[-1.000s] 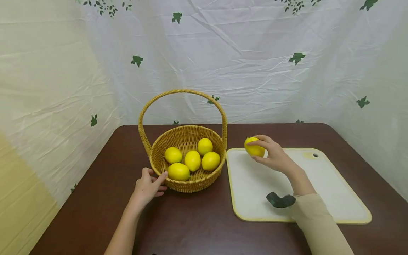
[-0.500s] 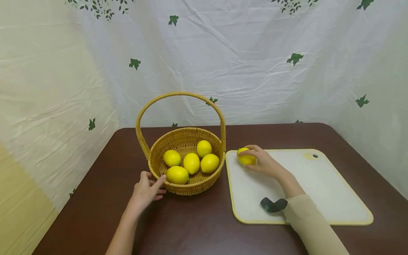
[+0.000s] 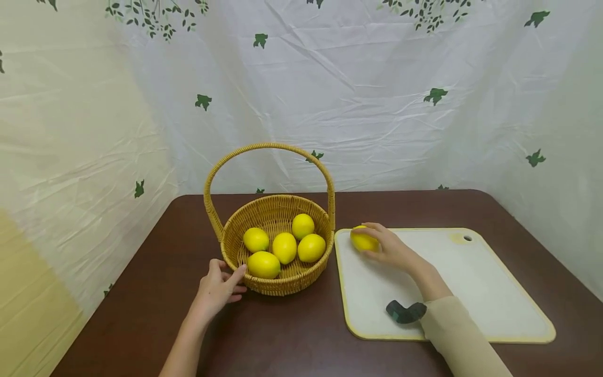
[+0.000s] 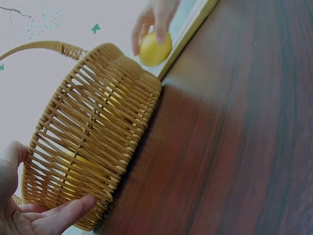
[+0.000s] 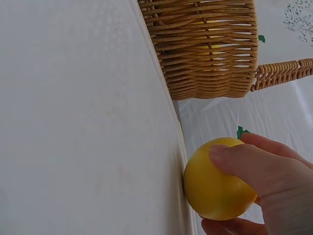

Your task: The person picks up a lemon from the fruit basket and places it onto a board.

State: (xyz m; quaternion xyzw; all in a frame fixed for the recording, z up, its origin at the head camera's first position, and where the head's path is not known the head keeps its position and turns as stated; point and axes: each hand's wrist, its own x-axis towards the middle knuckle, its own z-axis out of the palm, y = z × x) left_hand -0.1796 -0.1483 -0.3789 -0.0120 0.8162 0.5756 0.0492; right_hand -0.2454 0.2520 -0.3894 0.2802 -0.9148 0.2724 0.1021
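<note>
A wicker basket point(image 3: 282, 288) with a tall arched handle stands on the table, with several lemons point(image 3: 285, 248) lying inside. My left hand point(image 3: 214, 293) holds its near left side, thumb at the rim and fingers against the outer weave point(image 4: 88, 132). To the basket's right lies a white cutting board point(image 3: 471, 288) with a yellow edge. Over the board's far left corner, my right hand point(image 3: 395, 254) grips one lemon point(image 5: 215, 188) between thumb and fingers. In the right wrist view this lemon appears to touch the board; part of it is hidden by the fingers.
A dark device point(image 3: 405, 312) is worn at the right wrist, above the board. The brown table point(image 3: 278, 340) has rounded far corners. White cloth point(image 3: 367, 131) printed with green leaves hangs behind the table and at both sides.
My right hand has brought its lemon down and to the left, onto the board's far left corner. The left hand keeps its place on the basket. The head view has shifted slightly.
</note>
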